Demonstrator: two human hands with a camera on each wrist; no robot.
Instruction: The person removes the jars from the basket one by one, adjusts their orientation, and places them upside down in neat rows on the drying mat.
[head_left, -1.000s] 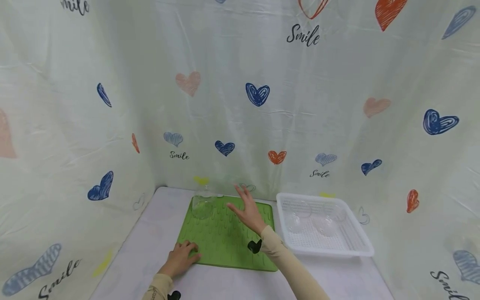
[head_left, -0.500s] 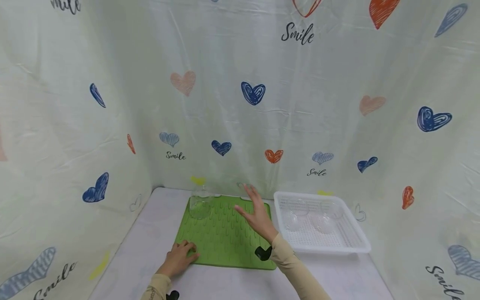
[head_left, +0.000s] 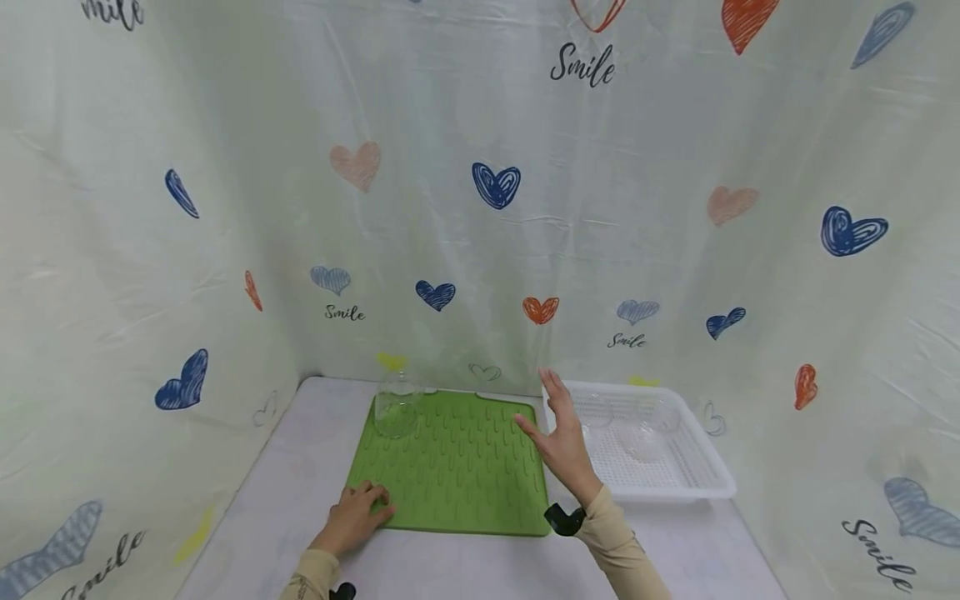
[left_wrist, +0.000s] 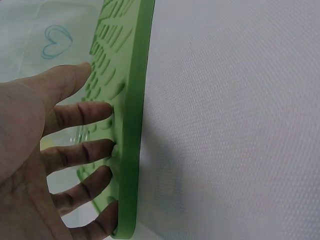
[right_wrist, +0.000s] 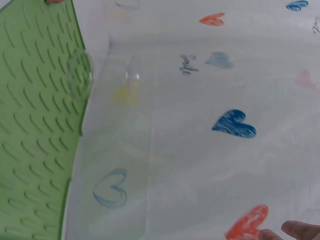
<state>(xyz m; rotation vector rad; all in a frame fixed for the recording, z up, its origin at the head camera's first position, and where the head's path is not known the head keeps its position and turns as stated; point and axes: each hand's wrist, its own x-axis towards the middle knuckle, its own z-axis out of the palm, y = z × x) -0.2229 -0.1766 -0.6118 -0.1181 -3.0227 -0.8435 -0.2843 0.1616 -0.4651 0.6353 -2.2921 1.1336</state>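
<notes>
In the head view my left hand (head_left: 352, 518) rests at the near left corner of a green drying mat (head_left: 457, 467) with raised ridges. The left wrist view shows its spread fingertips (left_wrist: 102, 149) touching the mat's edge strip. My right hand (head_left: 566, 450) hovers with nothing in it, thumb apart from the fingers, between the mat and a white perforated plastic basket (head_left: 645, 493). A clear, see-through vessel (head_left: 397, 408) stands on the mat's far left corner, its wide round end down and a narrower part on top. Its exact kind is hard to tell.
Several clear rounded pieces (head_left: 641, 440) lie in the basket, faint against its white floor. A white cloth covers the table (head_left: 480, 571). Hanging sheets printed with hearts (head_left: 496, 185) enclose the back and both sides.
My right hand has moved right, from above the mat to the basket's left side, still holding nothing. My left hand stays at the mat corner. The head view has shifted slightly.
</notes>
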